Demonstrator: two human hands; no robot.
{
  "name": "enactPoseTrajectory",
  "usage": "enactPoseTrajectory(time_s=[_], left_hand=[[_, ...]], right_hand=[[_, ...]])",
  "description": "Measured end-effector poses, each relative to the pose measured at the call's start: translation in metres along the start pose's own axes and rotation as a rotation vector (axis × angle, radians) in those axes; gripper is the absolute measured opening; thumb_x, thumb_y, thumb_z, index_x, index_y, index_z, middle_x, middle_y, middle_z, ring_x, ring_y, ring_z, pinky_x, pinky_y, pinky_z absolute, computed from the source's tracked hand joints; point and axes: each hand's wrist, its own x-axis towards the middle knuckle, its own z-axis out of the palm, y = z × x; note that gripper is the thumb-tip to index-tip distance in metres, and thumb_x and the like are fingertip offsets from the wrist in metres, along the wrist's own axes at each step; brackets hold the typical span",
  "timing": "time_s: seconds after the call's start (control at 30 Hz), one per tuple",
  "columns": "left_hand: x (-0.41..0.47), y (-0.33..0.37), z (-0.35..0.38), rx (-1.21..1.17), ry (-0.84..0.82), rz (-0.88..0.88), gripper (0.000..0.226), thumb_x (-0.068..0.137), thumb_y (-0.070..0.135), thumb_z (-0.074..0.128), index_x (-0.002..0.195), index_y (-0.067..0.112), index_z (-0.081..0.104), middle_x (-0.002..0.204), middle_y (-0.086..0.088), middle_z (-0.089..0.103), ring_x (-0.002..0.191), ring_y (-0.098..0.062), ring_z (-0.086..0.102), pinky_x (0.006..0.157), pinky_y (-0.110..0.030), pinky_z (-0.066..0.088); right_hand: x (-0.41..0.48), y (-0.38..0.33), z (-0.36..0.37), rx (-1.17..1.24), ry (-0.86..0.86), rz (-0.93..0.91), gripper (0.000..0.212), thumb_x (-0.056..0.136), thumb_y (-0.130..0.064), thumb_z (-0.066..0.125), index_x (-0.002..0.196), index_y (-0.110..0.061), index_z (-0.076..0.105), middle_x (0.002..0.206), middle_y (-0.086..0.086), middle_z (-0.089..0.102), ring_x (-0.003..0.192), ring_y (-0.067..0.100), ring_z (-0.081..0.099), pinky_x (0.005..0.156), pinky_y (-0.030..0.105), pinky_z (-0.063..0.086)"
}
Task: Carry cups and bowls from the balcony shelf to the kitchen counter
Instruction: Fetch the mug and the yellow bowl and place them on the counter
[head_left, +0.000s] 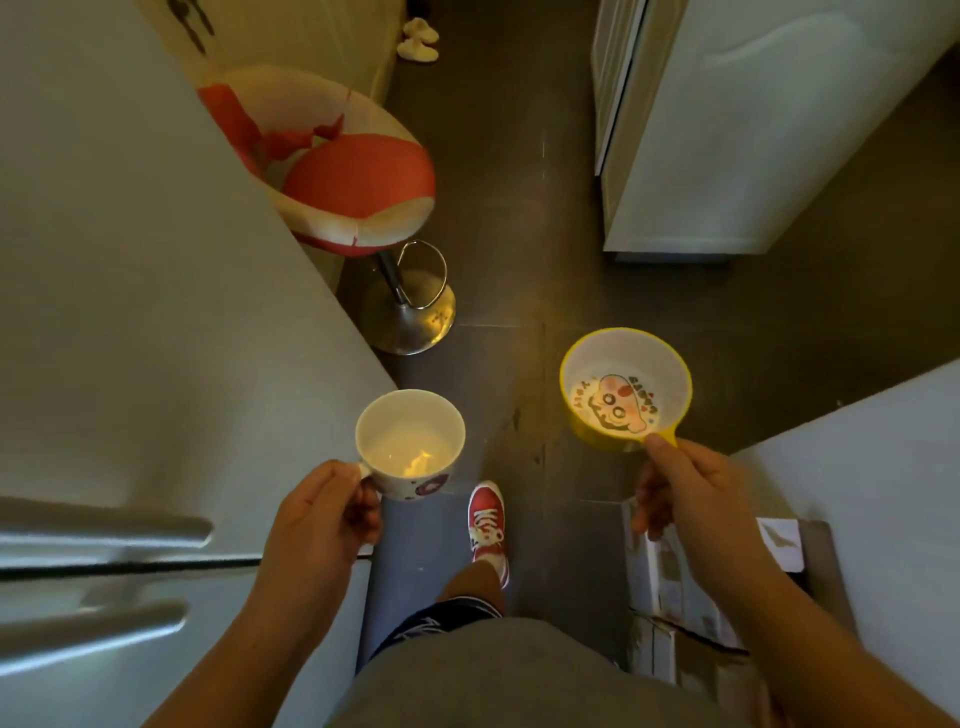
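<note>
My left hand (324, 514) grips the handle of a white cup (410, 441) with doughnut pictures on its side; the cup is upright and looks empty. My right hand (685, 493) pinches the short handle of a yellow bowl (626, 387) that has a cartoon face printed inside. Both are held out in front of me above the dark tiled floor, with the cup left of my red shoe (488, 519) and the bowl to its right.
A refrigerator (130, 312) fills the left side. A red and white bar stool (353, 176) on a chrome base stands ahead on the left. A white cabinet (727, 130) is at upper right, a white surface (883, 467) and cardboard boxes (670, 613) at right. Pale slippers (418, 41) lie far ahead.
</note>
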Motion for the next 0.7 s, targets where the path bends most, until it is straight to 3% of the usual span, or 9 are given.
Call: enactPoseTrajectory(time_s=[0.1,0.17,0.23,0.43,0.57,0.7], left_hand=[[0.056,0.014,0.015,0.095,0.006,0.007,0.035,0.101,0.018,0.041,0.073,0.020,0.062,0.063,0.000,0.064,0.066,-0.021,0.058,0.065,-0.037,0.049],[0.094,0.027,0.028,0.163,-0.013,0.034,0.032,0.102,0.020,0.040,0.077,0.015,0.060,0.061,0.004,0.065,0.062,-0.016,0.062,0.060,-0.028,0.053],[0.131,0.045,0.045,0.158,-0.051,0.042,0.034,0.102,0.018,0.038,0.075,0.012,0.058,0.058,0.004,0.065,0.056,-0.010,0.062,0.053,-0.021,0.052],[0.227,0.098,0.123,0.149,-0.233,0.034,0.040,0.101,0.022,0.043,0.065,0.025,0.061,0.059,0.002,0.060,0.059,-0.011,0.058,0.060,-0.033,0.048],[0.277,0.124,0.196,0.075,-0.369,-0.017,0.046,0.100,0.019,0.044,0.061,0.028,0.066,0.057,0.004,0.061,0.055,-0.005,0.058,0.056,-0.025,0.048],[0.320,0.142,0.280,0.043,-0.493,0.005,0.041,0.101,0.013,0.042,0.065,0.020,0.061,0.056,0.001,0.059,0.054,-0.009,0.055,0.051,-0.020,0.047]], right_hand=[[0.050,-0.021,0.008,-0.015,0.027,-0.015,0.042,0.096,-0.029,0.050,0.071,0.003,0.059,0.059,0.020,0.058,0.040,0.022,0.058,0.039,0.023,0.048],[0.080,-0.033,0.010,-0.016,0.055,-0.011,0.044,0.096,-0.029,0.050,0.071,0.006,0.058,0.057,0.019,0.058,0.039,0.024,0.058,0.038,0.026,0.047],[0.105,-0.044,0.007,-0.005,0.094,0.003,0.044,0.096,-0.029,0.051,0.067,0.004,0.058,0.054,0.015,0.058,0.038,0.025,0.058,0.037,0.027,0.046],[0.152,-0.062,-0.019,0.053,0.236,0.061,0.044,0.095,-0.022,0.051,0.068,0.012,0.054,0.053,0.017,0.057,0.036,0.028,0.055,0.037,0.031,0.043],[0.171,-0.061,-0.051,0.092,0.329,0.143,0.042,0.097,-0.020,0.049,0.067,0.008,0.057,0.047,0.010,0.058,0.037,0.023,0.056,0.040,0.031,0.046],[0.202,-0.051,-0.084,0.135,0.452,0.213,0.042,0.097,-0.019,0.050,0.064,0.005,0.058,0.045,0.012,0.057,0.035,0.025,0.056,0.036,0.028,0.046]])
